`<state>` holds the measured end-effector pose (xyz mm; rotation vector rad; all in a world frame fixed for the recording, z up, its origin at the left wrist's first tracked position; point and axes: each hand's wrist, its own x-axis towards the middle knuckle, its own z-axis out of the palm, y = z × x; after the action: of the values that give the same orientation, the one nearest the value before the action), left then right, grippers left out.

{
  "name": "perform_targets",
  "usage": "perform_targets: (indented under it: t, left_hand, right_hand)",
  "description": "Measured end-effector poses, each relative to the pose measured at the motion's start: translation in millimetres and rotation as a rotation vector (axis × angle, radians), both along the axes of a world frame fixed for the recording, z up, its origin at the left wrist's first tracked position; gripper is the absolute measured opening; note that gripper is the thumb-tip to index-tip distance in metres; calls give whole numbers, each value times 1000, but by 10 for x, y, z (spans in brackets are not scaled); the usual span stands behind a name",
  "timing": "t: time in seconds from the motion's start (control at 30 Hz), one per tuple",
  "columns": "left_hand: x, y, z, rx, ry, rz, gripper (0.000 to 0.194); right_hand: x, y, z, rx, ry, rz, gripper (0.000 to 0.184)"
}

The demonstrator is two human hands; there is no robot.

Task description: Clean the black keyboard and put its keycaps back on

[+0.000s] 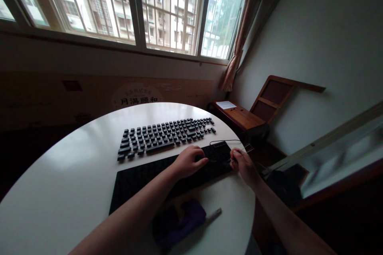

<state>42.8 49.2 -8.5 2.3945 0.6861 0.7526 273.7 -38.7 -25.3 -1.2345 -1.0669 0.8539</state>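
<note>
A black keyboard [140, 179], its keycaps off at least over much of it, lies slantwise on the white table. My left hand [191, 161] rests over its middle right part with curled fingers and the thumb pointing right; what lies under the fingers is hidden. At the keyboard's right end, my right hand [241, 164] is closed on a thin wire tool that looks like a keycap puller [249, 148], its wire ends sticking out past the knuckles. Behind the keyboard, loose black keycaps [160, 148] are laid out in keyboard order.
In front of the keyboard lie a dark purple cloth [191, 213] and a grey stick-like thing [214, 216]. A thin cable [224, 140] runs from the keyboard's back edge. The round table [54, 175] ends close by my right hand. A wooden chair [254, 117] with paper stands beyond.
</note>
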Motion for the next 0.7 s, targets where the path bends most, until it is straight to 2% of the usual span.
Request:
perform_targets:
  t: [0.1, 0.23, 0.33, 0.5, 0.7]
  left_hand:
    - [-2, 4, -3, -2, 6, -3, 25]
    - [-8, 11, -6, -31, -4, -1, 28]
    - [-18, 8, 16, -47, -11, -7, 31]
    - [-31, 5, 54, -77, -24, -40, 27]
    - [-11, 26, 1, -80, -21, -30, 23]
  right_hand:
    - [-75, -56, 54, 66, -85, 38, 27]
    - [-286, -177, 177, 136, -418, 238, 17]
    - [-456, -223, 291, 179, -591, 338, 16]
    - [-557, -217, 360, 213, -716, 293, 21]
    - [-555, -259, 345, 229, -834, 247, 19]
